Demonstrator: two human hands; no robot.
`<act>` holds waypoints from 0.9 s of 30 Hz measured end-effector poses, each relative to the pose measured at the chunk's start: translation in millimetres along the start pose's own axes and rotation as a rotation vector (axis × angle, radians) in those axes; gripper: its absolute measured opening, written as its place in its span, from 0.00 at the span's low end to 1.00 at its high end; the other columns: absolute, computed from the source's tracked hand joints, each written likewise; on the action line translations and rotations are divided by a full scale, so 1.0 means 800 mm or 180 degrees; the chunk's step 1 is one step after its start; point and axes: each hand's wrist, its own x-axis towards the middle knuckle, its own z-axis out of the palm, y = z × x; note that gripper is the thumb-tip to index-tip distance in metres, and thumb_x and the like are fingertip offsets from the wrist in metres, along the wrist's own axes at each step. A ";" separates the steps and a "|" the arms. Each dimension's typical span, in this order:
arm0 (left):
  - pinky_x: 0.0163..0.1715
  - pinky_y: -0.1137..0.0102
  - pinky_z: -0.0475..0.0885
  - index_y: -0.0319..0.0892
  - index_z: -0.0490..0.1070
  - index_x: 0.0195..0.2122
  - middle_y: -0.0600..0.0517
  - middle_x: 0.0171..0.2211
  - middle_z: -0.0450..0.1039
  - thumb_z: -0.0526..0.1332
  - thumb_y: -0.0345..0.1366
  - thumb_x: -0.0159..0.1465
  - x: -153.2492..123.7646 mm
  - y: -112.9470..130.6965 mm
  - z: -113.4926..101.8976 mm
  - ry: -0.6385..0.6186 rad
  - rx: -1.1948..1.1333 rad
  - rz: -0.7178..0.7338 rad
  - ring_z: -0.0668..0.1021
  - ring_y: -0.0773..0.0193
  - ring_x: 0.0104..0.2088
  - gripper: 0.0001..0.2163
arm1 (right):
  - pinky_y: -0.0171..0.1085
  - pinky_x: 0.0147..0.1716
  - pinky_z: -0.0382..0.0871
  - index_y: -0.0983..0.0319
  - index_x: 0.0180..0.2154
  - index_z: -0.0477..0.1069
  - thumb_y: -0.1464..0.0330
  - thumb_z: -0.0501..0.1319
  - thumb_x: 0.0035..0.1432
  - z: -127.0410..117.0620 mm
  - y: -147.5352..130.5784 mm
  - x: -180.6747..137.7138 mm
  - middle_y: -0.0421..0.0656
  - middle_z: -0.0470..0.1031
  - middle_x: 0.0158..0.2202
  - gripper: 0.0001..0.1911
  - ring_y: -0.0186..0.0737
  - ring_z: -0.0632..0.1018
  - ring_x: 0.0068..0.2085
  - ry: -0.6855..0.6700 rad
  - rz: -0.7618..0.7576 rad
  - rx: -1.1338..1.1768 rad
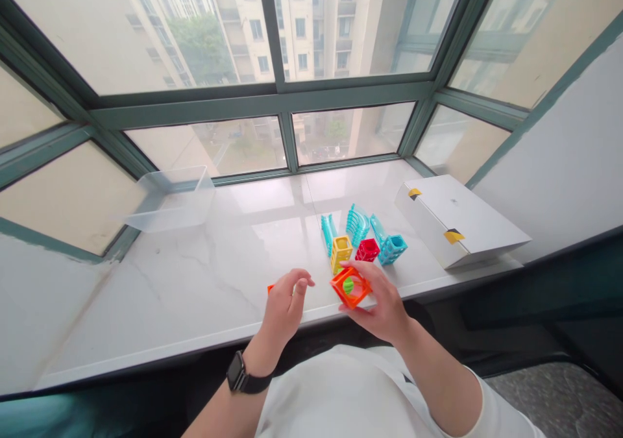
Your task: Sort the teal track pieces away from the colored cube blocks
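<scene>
Orange plastic makes up the open-sided block (pixel 359 287) at lower centre of the frame, held tilted by the right hand (pixel 382 302), whose fingers grasp it at its upper and lower edges. A green round piece (pixel 347 286) shows in its opening; whether that sits inside or behind, I cannot tell. To its left, the left hand (pixel 285 305) has loosely bent fingers with nothing visible between them, and an orange bit (pixel 270 289) peeks out past that hand, mostly hidden.

Just above the held block are a yellow block (pixel 341 248), a red block (pixel 367 250) and a turquoise block (pixel 392 250), with ribbed turquoise pieces (pixel 357 224) behind. The work looks early to me: one block is in hand, while the rest seem loose, not joined.

The front edge of the bench (pixel 204 276) runs close by both hands, so a dropped piece could go over it. The widest room for moving lies toward the clear tub (pixel 160 220) at middle left; a white box (pixel 467 214) bounds the right
</scene>
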 end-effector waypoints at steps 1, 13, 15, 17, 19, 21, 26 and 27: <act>0.54 0.57 0.69 0.47 0.74 0.43 0.45 0.43 0.79 0.50 0.52 0.75 0.006 -0.018 -0.003 0.0290 0.0609 0.0089 0.78 0.52 0.46 0.18 | 0.55 0.58 0.77 0.52 0.67 0.61 0.64 0.72 0.60 -0.008 0.006 -0.004 0.51 0.76 0.59 0.38 0.57 0.78 0.58 0.0160 0.0115 -0.0056; 0.39 0.64 0.61 0.45 0.73 0.29 0.49 0.33 0.77 0.54 0.43 0.74 0.023 -0.147 0.018 0.0043 0.2563 -0.0438 0.75 0.57 0.39 0.17 | 0.55 0.57 0.75 0.60 0.63 0.64 0.56 0.71 0.60 -0.050 0.125 -0.104 0.54 0.74 0.56 0.34 0.56 0.78 0.56 0.1059 0.0984 -0.1239; 0.38 0.64 0.59 0.45 0.72 0.27 0.49 0.31 0.76 0.55 0.43 0.74 0.023 -0.148 0.019 0.0099 0.2568 -0.0448 0.74 0.57 0.37 0.18 | 0.55 0.57 0.75 0.60 0.63 0.64 0.54 0.68 0.62 -0.036 0.142 -0.123 0.54 0.75 0.56 0.34 0.56 0.78 0.56 0.0936 0.1179 -0.1252; 0.37 0.64 0.58 0.45 0.71 0.26 0.50 0.30 0.76 0.55 0.43 0.74 0.023 -0.149 0.018 0.0119 0.2537 -0.0422 0.73 0.58 0.37 0.18 | 0.55 0.57 0.75 0.60 0.64 0.63 0.53 0.66 0.64 -0.022 0.156 -0.138 0.54 0.74 0.57 0.33 0.56 0.78 0.57 0.0792 0.1340 -0.1215; 0.36 0.64 0.57 0.45 0.71 0.26 0.50 0.30 0.76 0.55 0.43 0.74 0.023 -0.151 0.018 0.0119 0.2515 -0.0405 0.73 0.58 0.37 0.18 | 0.55 0.58 0.75 0.59 0.64 0.63 0.51 0.65 0.64 -0.009 0.168 -0.147 0.54 0.74 0.59 0.34 0.57 0.77 0.59 0.0687 0.1486 -0.1165; 0.36 0.64 0.57 0.45 0.72 0.27 0.50 0.30 0.76 0.55 0.42 0.74 0.024 -0.152 0.018 0.0110 0.2510 -0.0413 0.73 0.58 0.37 0.18 | 0.55 0.59 0.75 0.59 0.65 0.62 0.50 0.65 0.64 0.000 0.178 -0.151 0.54 0.74 0.60 0.34 0.57 0.77 0.59 0.0623 0.1625 -0.1118; 0.36 0.64 0.57 0.45 0.71 0.27 0.50 0.30 0.76 0.55 0.42 0.74 0.023 -0.151 0.018 0.0126 0.2526 -0.0452 0.72 0.58 0.37 0.17 | 0.55 0.58 0.75 0.59 0.65 0.63 0.49 0.65 0.63 0.012 0.190 -0.153 0.54 0.74 0.61 0.36 0.58 0.78 0.59 0.0492 0.1801 -0.1065; 0.36 0.64 0.56 0.45 0.71 0.27 0.50 0.30 0.76 0.55 0.42 0.74 0.023 -0.151 0.018 0.0134 0.2522 -0.0454 0.72 0.58 0.36 0.17 | 0.55 0.59 0.75 0.59 0.65 0.63 0.49 0.65 0.62 0.013 0.191 -0.154 0.54 0.74 0.61 0.37 0.58 0.77 0.60 0.0477 0.1809 -0.1060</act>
